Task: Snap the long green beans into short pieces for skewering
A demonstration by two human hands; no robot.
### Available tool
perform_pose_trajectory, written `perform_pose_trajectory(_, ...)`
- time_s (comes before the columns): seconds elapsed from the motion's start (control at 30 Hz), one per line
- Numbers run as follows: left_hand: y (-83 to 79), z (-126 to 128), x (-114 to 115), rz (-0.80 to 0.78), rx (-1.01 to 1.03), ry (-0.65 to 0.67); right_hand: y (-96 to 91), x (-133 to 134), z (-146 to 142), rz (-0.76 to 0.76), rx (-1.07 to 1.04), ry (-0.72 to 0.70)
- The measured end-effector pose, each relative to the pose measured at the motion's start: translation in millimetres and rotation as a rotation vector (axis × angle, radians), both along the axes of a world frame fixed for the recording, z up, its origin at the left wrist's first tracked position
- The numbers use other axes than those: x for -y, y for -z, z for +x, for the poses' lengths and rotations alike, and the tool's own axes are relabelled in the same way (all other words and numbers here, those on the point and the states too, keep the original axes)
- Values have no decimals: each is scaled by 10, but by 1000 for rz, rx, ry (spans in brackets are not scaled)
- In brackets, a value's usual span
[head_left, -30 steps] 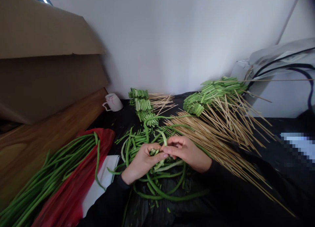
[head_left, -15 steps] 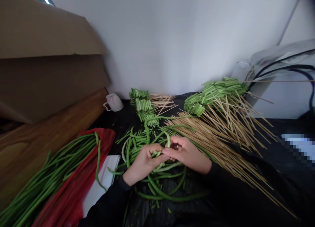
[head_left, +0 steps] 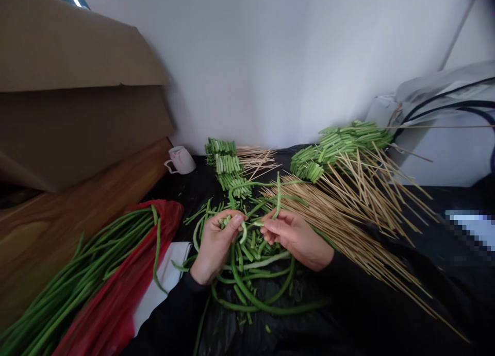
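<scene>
Pale green pieces of long bean [head_left: 225, 222] sit in my left hand [head_left: 217, 241], whose thumb and fingers are closed round them; one curved end hangs out beside the thumb. My right hand [head_left: 294, 236] pinches another long bean [head_left: 279, 193], which sticks up above the fingers. A narrow gap separates the two hands, with a thin strand of bean across it. Beneath them lies a heap of cut bean pieces [head_left: 247, 250] and whole looping beans [head_left: 266, 308] on black plastic sheeting [head_left: 286, 338].
Skewered bean bundles stand at the back left [head_left: 227, 164] and back right [head_left: 344, 142]. Loose bamboo skewers [head_left: 340, 222] lie to the right. A red bag [head_left: 116, 289] of long beans [head_left: 93, 263], a white mug [head_left: 181, 160] and a cardboard box [head_left: 85, 88] are at left.
My hands, together before, have moved apart. The bean in my right hand now points straight up, and a curved end shows below my left thumb.
</scene>
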State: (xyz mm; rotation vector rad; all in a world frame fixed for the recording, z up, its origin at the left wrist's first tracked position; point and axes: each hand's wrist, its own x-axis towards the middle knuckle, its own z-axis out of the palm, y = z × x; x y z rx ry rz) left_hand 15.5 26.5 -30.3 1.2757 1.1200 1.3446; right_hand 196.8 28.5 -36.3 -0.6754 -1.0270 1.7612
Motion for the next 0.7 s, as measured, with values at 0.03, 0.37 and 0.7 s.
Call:
perform_pose_trajectory(0.03,-4,-1,-11,0,55,-17,1,-4,4,-1,0,3)
perform_pose_trajectory(0.37,-182,-78,-93,-170,558,-77,-86,-49,108,36,-8,8)
perform_pose_trajectory(0.7,-24,52,42,-72,-29,174,1,81,-60,292,392,-126)
